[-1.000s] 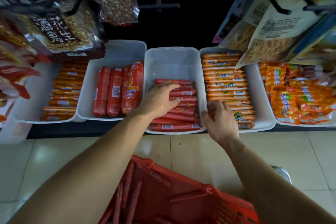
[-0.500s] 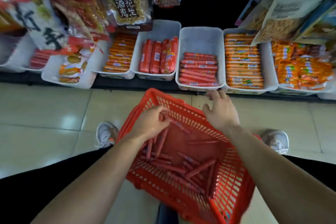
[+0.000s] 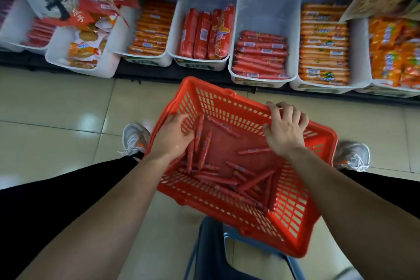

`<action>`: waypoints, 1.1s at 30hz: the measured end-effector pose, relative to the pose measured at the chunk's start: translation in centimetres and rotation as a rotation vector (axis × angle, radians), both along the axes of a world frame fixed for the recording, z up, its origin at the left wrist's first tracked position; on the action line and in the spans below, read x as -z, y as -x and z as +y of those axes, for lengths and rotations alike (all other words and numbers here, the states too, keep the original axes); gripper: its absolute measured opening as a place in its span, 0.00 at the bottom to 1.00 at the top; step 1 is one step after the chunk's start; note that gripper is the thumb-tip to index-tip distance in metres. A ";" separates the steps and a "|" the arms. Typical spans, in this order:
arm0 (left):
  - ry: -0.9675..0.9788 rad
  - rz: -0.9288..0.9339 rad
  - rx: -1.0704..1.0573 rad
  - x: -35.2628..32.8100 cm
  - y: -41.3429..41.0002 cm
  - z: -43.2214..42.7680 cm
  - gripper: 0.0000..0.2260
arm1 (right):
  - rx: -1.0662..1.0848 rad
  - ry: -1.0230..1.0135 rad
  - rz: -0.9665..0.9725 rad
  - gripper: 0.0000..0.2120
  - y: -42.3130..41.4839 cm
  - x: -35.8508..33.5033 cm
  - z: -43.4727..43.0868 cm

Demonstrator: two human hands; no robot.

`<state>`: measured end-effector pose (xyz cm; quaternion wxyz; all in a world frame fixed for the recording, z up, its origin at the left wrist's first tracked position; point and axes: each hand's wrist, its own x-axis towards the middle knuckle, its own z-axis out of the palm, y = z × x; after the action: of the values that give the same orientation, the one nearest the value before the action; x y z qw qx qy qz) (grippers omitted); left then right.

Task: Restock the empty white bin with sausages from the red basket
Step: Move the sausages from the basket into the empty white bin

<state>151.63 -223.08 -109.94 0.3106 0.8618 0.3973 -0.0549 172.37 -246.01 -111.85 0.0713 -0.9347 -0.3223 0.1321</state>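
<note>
Your left hand [image 3: 173, 137] sits inside the red basket [image 3: 295, 216] at its left wall, fingers curled around a small bundle of sausages [image 3: 201, 141] that stand roughly upright against the palm; the grip reads as closed on them, though how many it holds cannot be told. Your right hand [image 3: 285, 129] rests on the basket's far rim, fingers hooked over the edge and gripping it, apparently steadying the basket. It carries no sausage.

The basket is the landmark here. It lies tilted on the tiled floor [image 3: 56, 109] between your two shoes, and loose sausages [image 3: 250, 179] lie scattered across its bottom, thickest toward its near right corner. Beyond its far rim, on the low shelf, stands the white bin [image 3: 267, 9] being filled. The front half of that bin holds neat rows of red sausages [image 3: 260, 54]; its back half shows bare plastic. To either side of it stand other bins that are already stocked.

Judged from this layout, the restock is partly done: roughly half the bin is filled, and a fair number of sausages remain in the basket. What is left is to lift the gathered bundle across to the bin, lay it behind the existing rows, and repeat until the basket is emptied or the bin is full.
</note>
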 end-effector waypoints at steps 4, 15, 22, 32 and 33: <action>-0.009 0.017 -0.070 0.6 0.4 0.9 0.23 | -0.114 -0.032 0.020 0.35 -3.2 -0.9 4.3; 0.201 0.364 0.015 6.7 -1.0 -3.2 0.30 | -0.113 0.121 0.310 0.29 3.8 6.7 -0.5; 0.206 0.480 -0.106 13.0 -2.2 -4.7 0.59 | 0.381 0.307 0.344 0.57 5.0 11.9 -0.5; 0.079 0.360 -0.224 16.1 -4.1 -4.7 0.60 | 0.561 0.133 0.494 0.70 2.2 14.3 2.6; 0.123 0.329 -0.247 16.4 -4.0 -4.4 0.58 | 0.561 0.133 0.502 0.69 2.1 14.5 2.8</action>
<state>155.60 -227.53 -126.30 0.2979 0.7653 0.5412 -0.1807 170.24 -243.26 -126.33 0.1206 -0.9278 -0.0171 0.3527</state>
